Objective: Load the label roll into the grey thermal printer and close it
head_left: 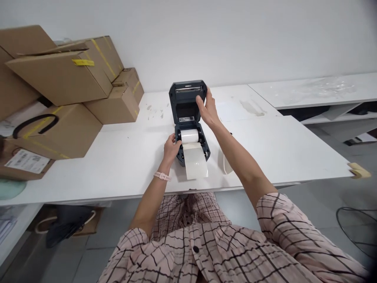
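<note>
A dark label printer [207, 151] stands on the white table with its lid [185, 108] raised. Inside sits a white label roll [189, 136], and a strip of labels [196, 163] runs out over the printer's front toward me. My right hand [208, 108] grips the right edge of the lid, thumb on its inner side and fingers behind. At the printer's left side is my left hand [171, 148], its thumb on the rim and its fingers wrapped around the outer wall, partly hidden. A curled pale strip [227, 165] lies beside my right forearm.
Several cardboard boxes [61, 76] are stacked on the table's left, with a black curved handle or cable [35, 118] in front. Foam padding [358, 170] covers the table's right corner. Clear plastic [330, 86] lies on the far right surface. Black cable [353, 210] is on the floor.
</note>
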`<state>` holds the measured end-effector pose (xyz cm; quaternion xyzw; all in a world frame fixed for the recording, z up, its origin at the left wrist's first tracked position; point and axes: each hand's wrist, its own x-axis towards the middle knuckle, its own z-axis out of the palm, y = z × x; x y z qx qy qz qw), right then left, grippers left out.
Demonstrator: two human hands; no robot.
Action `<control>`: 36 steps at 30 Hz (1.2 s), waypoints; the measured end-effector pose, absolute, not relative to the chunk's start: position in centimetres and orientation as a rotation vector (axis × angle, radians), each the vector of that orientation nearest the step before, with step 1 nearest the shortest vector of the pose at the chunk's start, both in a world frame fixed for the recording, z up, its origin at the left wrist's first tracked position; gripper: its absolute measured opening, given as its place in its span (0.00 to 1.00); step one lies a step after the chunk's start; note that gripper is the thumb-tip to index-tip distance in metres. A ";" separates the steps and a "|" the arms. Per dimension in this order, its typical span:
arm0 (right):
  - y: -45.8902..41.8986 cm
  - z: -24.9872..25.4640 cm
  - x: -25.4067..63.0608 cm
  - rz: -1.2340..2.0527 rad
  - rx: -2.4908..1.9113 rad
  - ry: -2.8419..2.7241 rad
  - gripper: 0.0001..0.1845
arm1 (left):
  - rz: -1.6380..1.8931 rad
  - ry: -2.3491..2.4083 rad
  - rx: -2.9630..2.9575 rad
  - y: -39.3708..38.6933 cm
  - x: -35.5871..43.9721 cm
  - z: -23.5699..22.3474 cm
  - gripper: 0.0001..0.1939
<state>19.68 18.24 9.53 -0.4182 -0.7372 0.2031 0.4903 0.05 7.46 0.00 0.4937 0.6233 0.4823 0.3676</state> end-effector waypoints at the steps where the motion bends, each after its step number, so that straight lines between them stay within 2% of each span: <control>1: 19.1 9.8 19.6 0.503 -1.021 -1.796 0.53 | 1.192 1.646 1.301 7.4 0.0 0.1 0.28; 6: 20.5 10.8 19.8 0.392 -1.064 -1.784 0.51 | 0.820 1.925 1.517 8.1 -0.4 2.0 0.26; 9: 18.3 10.6 20.0 0.176 -1.045 -1.837 0.45 | 0.703 1.938 1.574 8.4 -0.6 2.5 0.26; 12: 16.0 9.1 19.9 0.262 -0.998 -2.161 0.39 | 0.688 1.909 1.569 8.4 -0.6 2.1 0.25; 15: 15.5 6.6 18.9 0.478 -1.055 -2.530 0.46 | 0.692 1.887 1.561 8.4 -0.5 2.0 0.23; 19: 16.4 4.5 16.9 0.451 -1.226 -2.749 0.56 | 0.567 1.943 1.652 8.6 -0.3 2.7 0.18; 24: 16.1 6.5 16.6 0.494 -1.235 -2.901 0.62 | 0.432 1.972 1.712 8.8 -0.2 3.2 0.19; 31: 13.1 13.0 24.5 0.843 -0.732 -2.610 0.55 | 0.500 1.953 1.675 8.5 -0.4 2.6 0.18; 36: 14.1 11.1 29.9 0.877 -0.914 -2.166 0.55 | 0.600 1.905 1.633 8.5 -0.5 2.2 0.19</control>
